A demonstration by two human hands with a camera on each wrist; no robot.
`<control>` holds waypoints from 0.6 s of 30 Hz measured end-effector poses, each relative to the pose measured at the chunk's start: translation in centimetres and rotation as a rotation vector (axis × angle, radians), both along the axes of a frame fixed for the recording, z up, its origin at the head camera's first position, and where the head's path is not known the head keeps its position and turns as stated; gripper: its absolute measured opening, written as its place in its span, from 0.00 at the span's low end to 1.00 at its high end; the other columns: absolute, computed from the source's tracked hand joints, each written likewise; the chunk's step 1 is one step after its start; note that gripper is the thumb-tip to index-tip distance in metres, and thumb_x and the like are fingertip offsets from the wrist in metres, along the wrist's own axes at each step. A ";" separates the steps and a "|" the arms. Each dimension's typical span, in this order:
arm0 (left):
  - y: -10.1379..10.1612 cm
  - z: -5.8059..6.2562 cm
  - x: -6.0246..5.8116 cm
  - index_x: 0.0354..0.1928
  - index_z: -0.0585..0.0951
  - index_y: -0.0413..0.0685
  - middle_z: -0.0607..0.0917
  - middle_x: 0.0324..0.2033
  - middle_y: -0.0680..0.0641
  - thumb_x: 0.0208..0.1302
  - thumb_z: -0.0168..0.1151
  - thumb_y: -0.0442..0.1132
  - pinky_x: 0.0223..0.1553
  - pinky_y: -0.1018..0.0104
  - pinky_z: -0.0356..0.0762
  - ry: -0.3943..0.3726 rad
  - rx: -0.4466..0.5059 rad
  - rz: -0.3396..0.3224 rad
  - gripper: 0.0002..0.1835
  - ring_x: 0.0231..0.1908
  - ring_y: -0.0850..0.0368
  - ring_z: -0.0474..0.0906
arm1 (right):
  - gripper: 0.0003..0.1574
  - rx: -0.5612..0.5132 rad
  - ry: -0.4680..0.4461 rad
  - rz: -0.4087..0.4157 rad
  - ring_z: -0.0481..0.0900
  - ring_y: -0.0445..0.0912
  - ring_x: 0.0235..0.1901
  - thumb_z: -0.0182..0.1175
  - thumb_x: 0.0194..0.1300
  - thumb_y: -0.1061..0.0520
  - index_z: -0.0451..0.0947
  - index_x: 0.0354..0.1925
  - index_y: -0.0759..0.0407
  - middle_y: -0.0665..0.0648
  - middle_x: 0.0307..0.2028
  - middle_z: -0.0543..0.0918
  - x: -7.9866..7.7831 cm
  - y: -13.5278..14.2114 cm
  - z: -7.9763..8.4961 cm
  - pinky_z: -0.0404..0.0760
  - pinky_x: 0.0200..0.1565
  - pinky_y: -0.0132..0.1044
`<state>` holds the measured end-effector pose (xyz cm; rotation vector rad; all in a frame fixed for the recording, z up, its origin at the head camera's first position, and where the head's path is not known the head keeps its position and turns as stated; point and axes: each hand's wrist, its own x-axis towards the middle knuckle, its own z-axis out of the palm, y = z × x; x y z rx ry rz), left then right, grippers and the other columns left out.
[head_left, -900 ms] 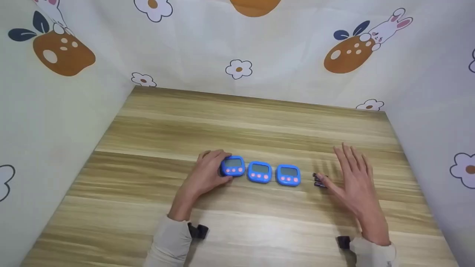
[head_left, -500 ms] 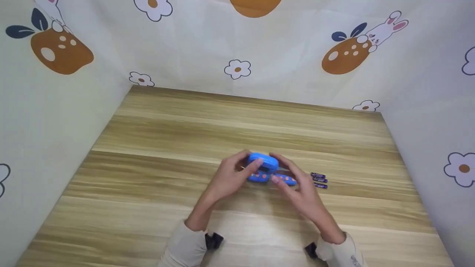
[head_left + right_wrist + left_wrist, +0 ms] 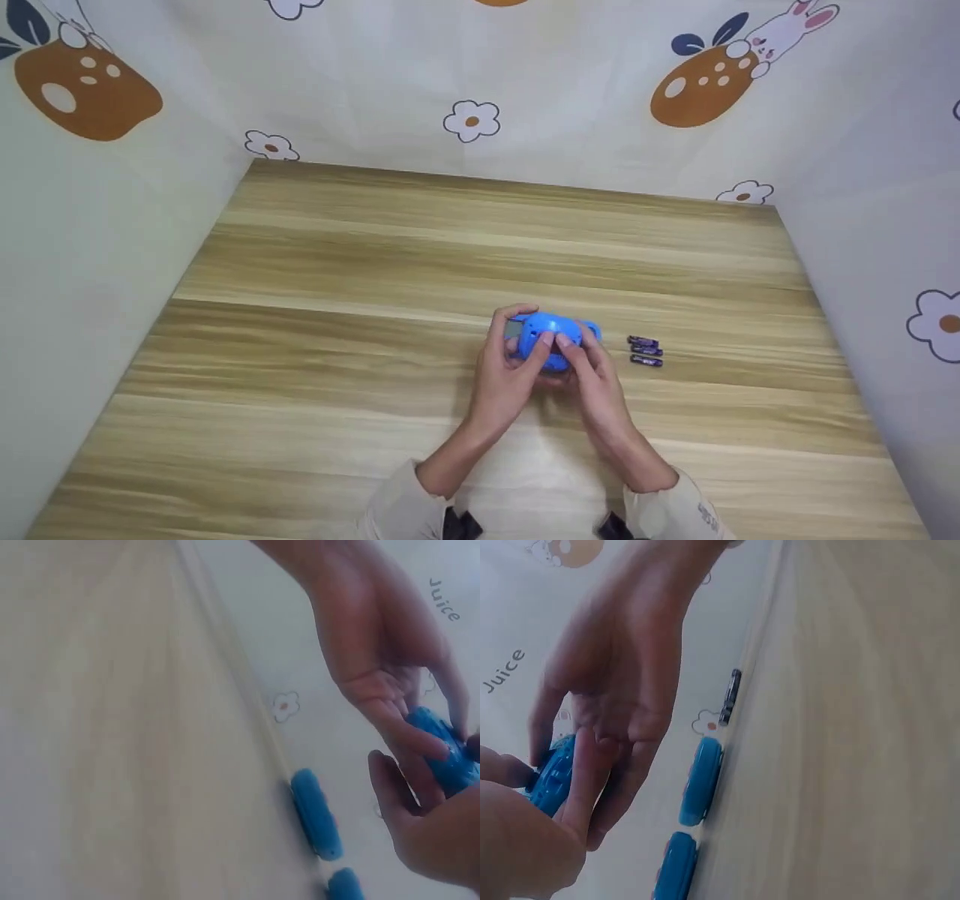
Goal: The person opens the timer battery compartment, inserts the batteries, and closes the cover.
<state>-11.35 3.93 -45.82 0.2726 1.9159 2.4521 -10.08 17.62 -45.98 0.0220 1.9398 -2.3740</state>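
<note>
Both hands hold a blue digital timer (image 3: 551,324) with its back turned up, above two more of the same kind. My left hand (image 3: 501,382) grips its left side, and my right hand (image 3: 602,386) grips the right. Both thumbs press close together on its back, near the lower edge. Beneath, one timer (image 3: 514,330) shows part of its grey screen and the other (image 3: 594,330) only a blue edge. In the left wrist view, the held timer (image 3: 553,778) is raised off the table and partly hidden by fingers; two timers (image 3: 702,784) lie on the table.
Several small dark purple batteries (image 3: 646,350) lie side by side to the right of the hands. The wood-grain table (image 3: 337,247) is bounded by printed cloth walls (image 3: 375,90) at the back and sides.
The leftmost timer has been picked up from the row, moved right and turned back side up. My right hand has left the batteries and joined the left on the timer.
</note>
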 end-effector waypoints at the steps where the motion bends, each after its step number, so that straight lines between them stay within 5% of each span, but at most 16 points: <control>1: 0.1 -0.1 0.1 0.58 0.73 0.51 0.83 0.43 0.44 0.69 0.62 0.42 0.27 0.56 0.84 0.019 -0.031 0.018 0.18 0.32 0.52 0.83 | 0.35 0.001 -0.004 -0.008 0.71 0.53 0.59 0.54 0.74 0.46 0.61 0.71 0.61 0.63 0.63 0.66 0.1 -0.1 -0.1 0.76 0.57 0.43; 5: 0.4 -0.3 0.3 0.56 0.77 0.55 0.83 0.45 0.49 0.69 0.62 0.42 0.30 0.67 0.81 0.061 -0.085 0.066 0.15 0.37 0.56 0.80 | 0.32 0.041 0.042 -0.035 0.69 0.51 0.59 0.52 0.75 0.47 0.63 0.69 0.62 0.62 0.62 0.68 0.2 -0.5 -0.1 0.73 0.58 0.38; 12: 1.0 -0.6 0.7 0.54 0.73 0.49 0.79 0.53 0.52 0.70 0.60 0.38 0.55 0.59 0.77 0.078 -0.013 0.085 0.13 0.55 0.56 0.76 | 0.24 0.161 0.133 -0.047 0.71 0.52 0.56 0.51 0.76 0.48 0.70 0.63 0.58 0.60 0.57 0.71 0.3 -0.6 -0.2 0.74 0.57 0.39; 18: 0.9 -0.6 0.9 0.55 0.72 0.49 0.77 0.55 0.53 0.72 0.58 0.38 0.57 0.59 0.74 0.118 -0.014 0.085 0.13 0.58 0.56 0.73 | 0.23 0.181 0.155 -0.043 0.70 0.52 0.56 0.50 0.77 0.50 0.69 0.63 0.60 0.61 0.57 0.71 0.3 -0.8 -0.3 0.74 0.56 0.40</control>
